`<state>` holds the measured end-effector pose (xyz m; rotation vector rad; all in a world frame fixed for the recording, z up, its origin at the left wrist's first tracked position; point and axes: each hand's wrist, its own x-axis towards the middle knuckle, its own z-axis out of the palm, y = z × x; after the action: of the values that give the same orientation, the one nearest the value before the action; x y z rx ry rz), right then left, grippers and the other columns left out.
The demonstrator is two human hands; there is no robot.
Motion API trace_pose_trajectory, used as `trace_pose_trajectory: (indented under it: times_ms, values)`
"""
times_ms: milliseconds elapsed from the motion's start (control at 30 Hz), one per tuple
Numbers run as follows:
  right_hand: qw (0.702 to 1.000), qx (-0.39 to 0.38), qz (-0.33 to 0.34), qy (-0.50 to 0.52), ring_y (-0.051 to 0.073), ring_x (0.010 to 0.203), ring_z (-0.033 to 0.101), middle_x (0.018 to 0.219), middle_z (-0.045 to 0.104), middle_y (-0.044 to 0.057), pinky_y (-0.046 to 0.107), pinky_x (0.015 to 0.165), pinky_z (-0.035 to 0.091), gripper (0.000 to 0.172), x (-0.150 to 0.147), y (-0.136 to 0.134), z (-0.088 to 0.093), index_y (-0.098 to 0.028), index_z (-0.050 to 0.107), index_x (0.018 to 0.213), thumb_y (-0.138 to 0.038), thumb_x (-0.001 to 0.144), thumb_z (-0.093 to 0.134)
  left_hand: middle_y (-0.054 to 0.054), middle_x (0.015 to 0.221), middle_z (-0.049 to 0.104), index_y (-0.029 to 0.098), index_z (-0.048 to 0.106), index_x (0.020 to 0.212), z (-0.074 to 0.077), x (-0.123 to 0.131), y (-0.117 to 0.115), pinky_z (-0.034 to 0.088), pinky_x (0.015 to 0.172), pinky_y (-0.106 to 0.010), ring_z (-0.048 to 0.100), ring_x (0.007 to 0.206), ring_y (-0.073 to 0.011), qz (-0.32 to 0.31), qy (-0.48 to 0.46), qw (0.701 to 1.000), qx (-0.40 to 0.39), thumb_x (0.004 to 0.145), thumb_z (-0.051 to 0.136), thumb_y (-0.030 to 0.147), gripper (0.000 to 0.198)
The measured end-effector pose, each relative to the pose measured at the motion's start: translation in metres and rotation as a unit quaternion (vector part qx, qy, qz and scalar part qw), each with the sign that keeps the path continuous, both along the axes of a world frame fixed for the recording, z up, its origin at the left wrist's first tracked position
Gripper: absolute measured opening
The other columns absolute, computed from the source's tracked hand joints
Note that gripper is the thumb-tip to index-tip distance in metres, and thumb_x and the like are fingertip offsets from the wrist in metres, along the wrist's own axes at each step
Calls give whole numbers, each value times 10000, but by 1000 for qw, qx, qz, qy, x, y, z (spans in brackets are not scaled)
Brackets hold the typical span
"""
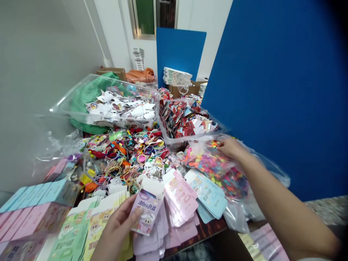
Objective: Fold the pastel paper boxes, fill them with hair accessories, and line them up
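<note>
My left hand is closed round a small purple printed box, its white top flap standing up and something dark showing in its mouth. My right hand is at the opening of a clear plastic bag full of small bright pieces in pink, orange, green and blue. The right fingers are curled together, and what lies between them is hidden. Under the purple box are flat purple cartons. Beside them lie pink cartons and blue cartons. Yellow cartons and green cartons fan out to the left.
Hair ties and trinkets are heaped mid-table. Behind them stand a clear bin of white cut-outs and a clear bin of red cards. Wrapped boxes stack at left. A large blue panel rises at right.
</note>
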<state>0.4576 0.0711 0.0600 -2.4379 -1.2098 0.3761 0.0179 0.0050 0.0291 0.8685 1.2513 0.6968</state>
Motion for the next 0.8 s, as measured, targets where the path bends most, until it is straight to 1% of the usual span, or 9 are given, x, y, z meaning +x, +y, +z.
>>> trace_pose_trajectory:
  times_ms: [67,167,233,333,467,567,633,700,800]
  values:
    - [1000,-12,0,9,244,683,612,469,516,35,291,579,401,261,1,6,-2,-194,553,435,-53,593,705,-82,1098,733,215,630,1232,-1,2,0,530,589,-242,661,695,-184,-5,-10,1000,7,637,824,495,686]
    - [999,-13,-3,41,220,632,587,451,498,29,283,545,384,247,6,7,4,-188,564,426,-77,606,692,-65,1071,742,232,631,1230,-1,1,1,531,582,-248,644,653,-169,-10,-15,1000,9,640,820,501,675]
    - [996,0,-2,85,181,574,549,479,528,25,273,511,365,185,11,2,11,-178,607,469,-124,625,691,-62,1063,745,231,639,1212,1,0,1,539,601,-253,655,691,-183,-1,-13,1000,11,623,828,505,677]
    - [985,28,9,172,134,520,502,549,591,24,257,478,358,61,14,-7,23,-165,671,603,-207,645,684,-64,1062,746,218,662,1160,8,2,0,556,662,-268,676,799,-220,22,-11,1000,6,563,856,512,693]
    - [962,60,24,266,107,499,469,607,624,37,242,449,350,156,11,-18,37,-157,673,685,-279,596,712,-79,1059,744,199,661,1141,14,7,-2,552,644,-273,681,833,-245,26,-26,999,-8,514,868,533,739]
    - [948,74,39,308,102,496,451,595,607,35,239,437,338,220,4,-21,49,-171,651,647,-328,540,763,-78,1069,738,196,654,1153,11,9,-1,545,645,-267,675,822,-229,4,-40,999,6,573,847,523,693]
    - [931,86,61,349,86,474,410,566,576,20,235,422,317,269,-8,-22,57,-180,629,604,-353,498,805,-75,1102,727,204,649,1174,6,10,0,545,694,-270,672,877,-229,-15,-50,998,25,653,812,498,620]
    - [906,99,91,401,66,449,358,527,528,-7,224,404,281,313,-29,-24,64,-179,611,573,-366,465,838,-72,1145,711,213,639,1201,2,11,1,539,780,-283,660,964,-235,-30,-65,996,50,734,766,453,540]
    - [862,136,121,473,51,430,331,493,473,-41,207,401,248,330,-81,-28,66,-178,600,568,-370,480,853,-72,1161,697,213,615,1237,-1,15,0,529,809,-296,650,988,-233,-56,-81,992,74,790,724,398,496]
